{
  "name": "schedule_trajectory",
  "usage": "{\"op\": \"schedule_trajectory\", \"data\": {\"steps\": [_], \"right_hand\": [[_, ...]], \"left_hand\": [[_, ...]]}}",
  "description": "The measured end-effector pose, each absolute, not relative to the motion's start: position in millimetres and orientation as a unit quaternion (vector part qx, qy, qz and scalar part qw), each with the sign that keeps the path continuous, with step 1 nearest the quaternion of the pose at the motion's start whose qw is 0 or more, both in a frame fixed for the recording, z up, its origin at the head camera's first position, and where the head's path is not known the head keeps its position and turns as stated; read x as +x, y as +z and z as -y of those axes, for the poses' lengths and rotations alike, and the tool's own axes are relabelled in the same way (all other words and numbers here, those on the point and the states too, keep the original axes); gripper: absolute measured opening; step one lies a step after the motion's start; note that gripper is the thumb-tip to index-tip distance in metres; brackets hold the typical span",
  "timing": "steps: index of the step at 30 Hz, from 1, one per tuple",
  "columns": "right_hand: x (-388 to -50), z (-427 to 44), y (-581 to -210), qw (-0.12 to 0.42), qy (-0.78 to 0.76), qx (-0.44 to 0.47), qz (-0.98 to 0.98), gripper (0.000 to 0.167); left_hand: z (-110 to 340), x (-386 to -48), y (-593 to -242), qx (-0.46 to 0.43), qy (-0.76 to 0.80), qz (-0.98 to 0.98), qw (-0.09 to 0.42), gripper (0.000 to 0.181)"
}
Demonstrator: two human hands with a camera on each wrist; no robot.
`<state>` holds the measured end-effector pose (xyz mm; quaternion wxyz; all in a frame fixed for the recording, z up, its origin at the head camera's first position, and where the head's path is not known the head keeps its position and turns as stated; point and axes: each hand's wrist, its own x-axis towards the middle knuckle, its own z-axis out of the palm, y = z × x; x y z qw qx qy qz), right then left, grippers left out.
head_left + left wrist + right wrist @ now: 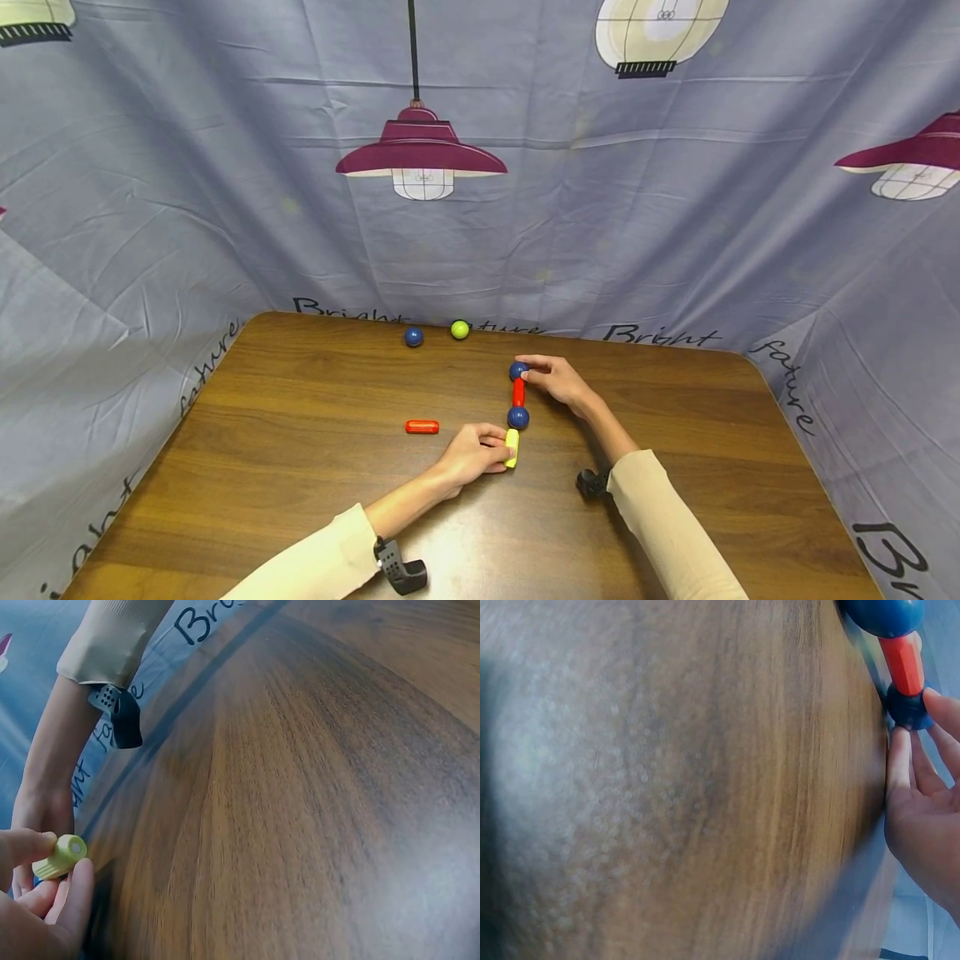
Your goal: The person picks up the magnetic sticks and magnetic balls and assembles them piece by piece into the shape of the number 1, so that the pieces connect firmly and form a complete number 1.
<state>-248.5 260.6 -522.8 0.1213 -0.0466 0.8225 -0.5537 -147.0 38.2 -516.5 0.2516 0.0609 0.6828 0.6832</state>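
Observation:
My left hand (471, 454) pinches a yellow-green rod (512, 448) between thumb and fingers. In the left wrist view the rod (61, 857) shows ribbed sides and a small round spot on its end. The rod's far end is right by a blue ball (518, 417); whether they touch, I cannot tell. A red rod (519, 392) joins that ball to a second blue ball (517, 372) farther back. Thumb and fingers of my right hand (557, 381) grip this farther ball, as the right wrist view also shows, with the red rod (904, 666) between both balls.
A loose red rod (422, 427) lies on the wooden table (315, 433), left of the joined pieces. Near the back edge sit another blue ball (413, 337) and a yellow-green ball (460, 329). A printed grey-blue curtain (465, 250) surrounds the table's back and sides.

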Motion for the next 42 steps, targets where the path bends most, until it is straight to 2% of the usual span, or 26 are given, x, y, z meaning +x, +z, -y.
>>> {"op": "schedule_trajectory", "data": {"steps": [15, 42], "right_hand": [[-248.8, -260.2, -522.8, 0.119, -0.552, -0.045, -0.824, 0.039], [-248.2, -259.0, -521.4, 0.123, -0.552, -0.044, -0.824, 0.039]], "left_hand": [[-48.6, -149.3, -513.7, 0.049, 0.656, -0.717, 0.23, 0.027], [-51.0, -155.3, -513.7, 0.04, 0.648, -0.725, 0.229, 0.023]]}}
